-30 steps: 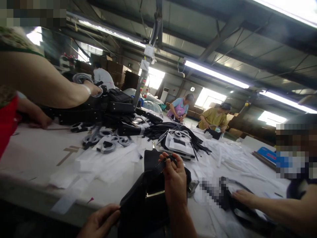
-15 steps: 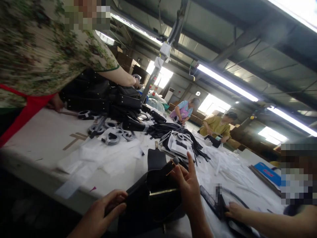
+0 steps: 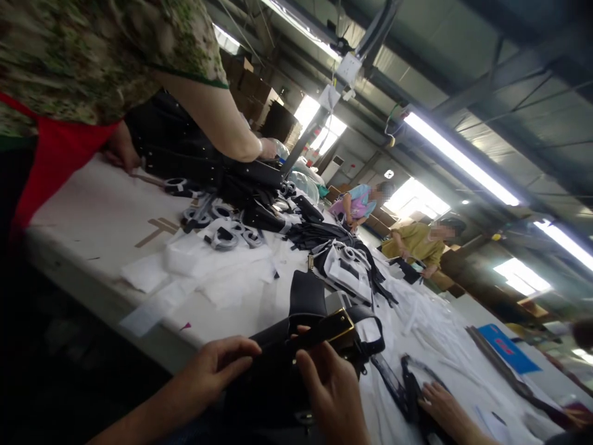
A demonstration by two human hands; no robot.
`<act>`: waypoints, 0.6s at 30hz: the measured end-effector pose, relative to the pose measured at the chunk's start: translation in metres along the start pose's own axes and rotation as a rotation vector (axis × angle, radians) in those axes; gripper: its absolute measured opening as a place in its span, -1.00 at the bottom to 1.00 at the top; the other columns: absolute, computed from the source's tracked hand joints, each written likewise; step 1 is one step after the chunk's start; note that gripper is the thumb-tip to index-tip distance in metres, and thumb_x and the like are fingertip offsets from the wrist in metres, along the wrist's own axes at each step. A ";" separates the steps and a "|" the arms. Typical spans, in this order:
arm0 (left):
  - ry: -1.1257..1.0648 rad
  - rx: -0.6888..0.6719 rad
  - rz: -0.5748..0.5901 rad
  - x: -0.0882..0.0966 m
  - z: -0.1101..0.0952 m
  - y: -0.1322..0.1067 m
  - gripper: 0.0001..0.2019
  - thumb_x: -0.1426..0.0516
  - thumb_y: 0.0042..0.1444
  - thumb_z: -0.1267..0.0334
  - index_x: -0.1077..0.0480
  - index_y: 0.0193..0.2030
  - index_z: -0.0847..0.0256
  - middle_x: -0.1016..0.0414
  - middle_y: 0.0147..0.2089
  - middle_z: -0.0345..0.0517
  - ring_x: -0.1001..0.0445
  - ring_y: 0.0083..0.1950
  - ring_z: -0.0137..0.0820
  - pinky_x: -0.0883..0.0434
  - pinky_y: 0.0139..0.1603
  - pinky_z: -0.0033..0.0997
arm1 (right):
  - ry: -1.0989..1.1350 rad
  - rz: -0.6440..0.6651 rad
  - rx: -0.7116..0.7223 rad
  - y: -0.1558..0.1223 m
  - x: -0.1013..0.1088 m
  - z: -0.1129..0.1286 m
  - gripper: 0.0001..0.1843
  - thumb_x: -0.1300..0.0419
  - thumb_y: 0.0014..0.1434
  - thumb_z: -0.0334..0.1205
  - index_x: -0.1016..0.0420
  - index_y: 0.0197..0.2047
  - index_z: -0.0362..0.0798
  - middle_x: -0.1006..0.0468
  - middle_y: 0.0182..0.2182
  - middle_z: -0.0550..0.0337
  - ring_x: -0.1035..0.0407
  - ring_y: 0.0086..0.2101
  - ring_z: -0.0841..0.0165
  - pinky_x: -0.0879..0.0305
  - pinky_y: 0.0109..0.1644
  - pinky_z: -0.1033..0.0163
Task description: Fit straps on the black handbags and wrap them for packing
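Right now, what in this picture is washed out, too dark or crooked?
In the head view, the tube light and the windows glare white; in the same head view, the black bag loses detail low down, though its gold trim catches light; also in the head view, the space below the table is nearly black, and the scene leans.

From here I see a black bag (image 3: 264,386) at the near edge of the surface (image 3: 106,204), its lower body sunk in shadow. A smooth flap (image 3: 307,296) stretches out on its far side, tipped with a gold-toned clasp (image 3: 311,262); a gold-trimmed strip (image 3: 322,332) slants across the top.
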State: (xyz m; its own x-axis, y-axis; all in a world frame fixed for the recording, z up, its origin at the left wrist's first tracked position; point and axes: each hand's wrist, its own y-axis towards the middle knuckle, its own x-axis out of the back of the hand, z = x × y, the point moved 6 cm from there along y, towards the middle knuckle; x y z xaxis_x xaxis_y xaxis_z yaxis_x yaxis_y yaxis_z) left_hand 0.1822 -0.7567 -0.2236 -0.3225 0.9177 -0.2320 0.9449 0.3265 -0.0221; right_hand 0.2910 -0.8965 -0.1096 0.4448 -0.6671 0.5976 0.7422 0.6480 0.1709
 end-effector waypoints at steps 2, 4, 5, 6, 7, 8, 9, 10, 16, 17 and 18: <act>0.009 -0.015 -0.010 0.005 -0.001 0.001 -0.78 -0.24 0.18 0.12 -0.57 -0.10 0.14 -0.67 -0.13 -0.14 -0.59 -0.04 -0.19 -0.46 -0.01 -0.36 | -0.030 0.010 -0.054 0.010 -0.002 -0.005 -0.49 -0.19 0.21 0.25 -0.62 -0.29 -0.06 -0.65 -0.49 0.07 -0.58 -0.44 0.15 -0.49 -0.35 0.24; 0.022 -0.017 -0.041 0.015 -0.004 0.004 -0.73 -0.30 0.09 0.14 -0.57 -0.08 0.16 -0.67 -0.14 -0.11 -0.61 -0.07 -0.19 -0.48 -0.04 -0.34 | -0.006 0.037 -0.116 0.021 -0.004 -0.012 -0.43 -0.17 0.20 0.30 -0.57 -0.40 -0.08 -0.62 -0.54 0.06 -0.55 -0.52 0.16 -0.46 -0.45 0.24; 0.014 -0.016 -0.063 0.021 -0.007 0.006 -0.69 -0.31 0.07 0.14 -0.56 -0.06 0.18 -0.66 -0.14 -0.09 -0.61 -0.09 -0.20 -0.49 -0.06 -0.34 | 0.023 0.047 -0.149 0.025 -0.005 -0.016 -0.41 -0.17 0.18 0.33 -0.54 -0.43 -0.08 -0.61 -0.55 0.06 -0.55 -0.53 0.16 -0.46 -0.47 0.23; -0.005 -0.014 -0.084 0.027 -0.011 0.007 -0.66 -0.32 0.05 0.12 -0.55 -0.05 0.20 -0.66 -0.15 -0.07 -0.61 -0.11 -0.20 -0.49 -0.08 -0.34 | 0.057 0.054 -0.182 0.030 -0.006 -0.019 -0.40 -0.19 0.15 0.35 -0.53 -0.45 -0.09 -0.61 -0.55 0.05 -0.55 -0.53 0.15 -0.47 -0.48 0.23; -0.035 -0.012 -0.099 0.032 -0.017 0.010 -0.64 -0.33 0.04 0.10 -0.54 -0.05 0.21 -0.65 -0.15 -0.07 -0.62 -0.13 -0.21 -0.49 -0.10 -0.34 | 0.089 0.053 -0.210 0.034 -0.007 -0.022 -0.39 -0.21 0.12 0.36 -0.52 -0.45 -0.09 -0.61 -0.55 0.05 -0.55 -0.53 0.15 -0.48 -0.48 0.22; -0.066 -0.012 -0.106 0.036 -0.023 0.012 -0.63 -0.33 0.04 0.08 -0.54 -0.06 0.22 -0.65 -0.15 -0.07 -0.61 -0.12 -0.22 -0.49 -0.09 -0.35 | 0.118 0.053 -0.233 0.037 -0.008 -0.024 -0.38 -0.22 0.10 0.37 -0.52 -0.45 -0.10 -0.60 -0.55 0.05 -0.55 -0.52 0.16 -0.49 -0.48 0.21; -0.090 -0.010 -0.106 0.039 -0.029 0.014 -0.64 -0.33 0.05 0.07 -0.54 -0.07 0.22 -0.66 -0.14 -0.07 -0.61 -0.10 -0.22 -0.48 -0.08 -0.36 | 0.149 0.054 -0.251 0.040 -0.009 -0.026 -0.38 -0.24 0.09 0.37 -0.52 -0.44 -0.11 -0.61 -0.54 0.05 -0.55 -0.51 0.16 -0.49 -0.47 0.21; -0.104 -0.008 -0.105 0.041 -0.035 0.016 -0.65 -0.33 0.06 0.07 -0.55 -0.08 0.22 -0.66 -0.14 -0.09 -0.60 -0.09 -0.23 -0.47 -0.07 -0.37 | 0.182 0.059 -0.267 0.043 -0.010 -0.027 -0.38 -0.25 0.08 0.37 -0.53 -0.43 -0.12 -0.61 -0.53 0.05 -0.55 -0.50 0.17 -0.50 -0.47 0.21; -0.134 0.001 -0.103 0.039 -0.047 0.026 -0.68 -0.31 0.06 0.05 -0.56 -0.15 0.23 -0.66 -0.23 -0.16 -0.58 -0.15 -0.26 -0.44 -0.14 -0.40 | 0.288 0.075 -0.339 0.053 -0.013 -0.033 -0.35 -0.33 -0.03 0.38 -0.55 -0.41 -0.14 -0.60 -0.56 0.07 -0.55 -0.53 0.19 -0.48 -0.50 0.22; -0.144 0.005 -0.103 0.038 -0.046 0.027 -0.67 -0.31 0.06 0.04 -0.56 -0.14 0.24 -0.65 -0.23 -0.14 -0.58 -0.15 -0.26 -0.43 -0.15 -0.40 | 0.285 0.073 -0.345 0.054 -0.013 -0.034 -0.35 -0.33 -0.05 0.39 -0.55 -0.41 -0.14 -0.60 -0.56 0.08 -0.55 -0.53 0.19 -0.48 -0.50 0.22; -0.158 0.005 -0.105 0.038 -0.045 0.027 -0.66 -0.29 0.08 0.02 -0.55 -0.14 0.24 -0.65 -0.22 -0.12 -0.57 -0.16 -0.26 -0.43 -0.16 -0.39 | 0.280 0.073 -0.350 0.055 -0.013 -0.035 -0.35 -0.33 -0.05 0.39 -0.55 -0.41 -0.13 -0.60 -0.55 0.08 -0.55 -0.52 0.19 -0.47 -0.50 0.22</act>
State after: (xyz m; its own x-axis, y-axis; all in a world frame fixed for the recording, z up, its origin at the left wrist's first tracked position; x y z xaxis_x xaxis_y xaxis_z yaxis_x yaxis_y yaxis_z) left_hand 0.1931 -0.7030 -0.1888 -0.4068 0.8314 -0.3785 0.9070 0.4170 -0.0587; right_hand 0.3436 -0.8652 -0.1355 0.5848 -0.7295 0.3546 0.8074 0.5656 -0.1680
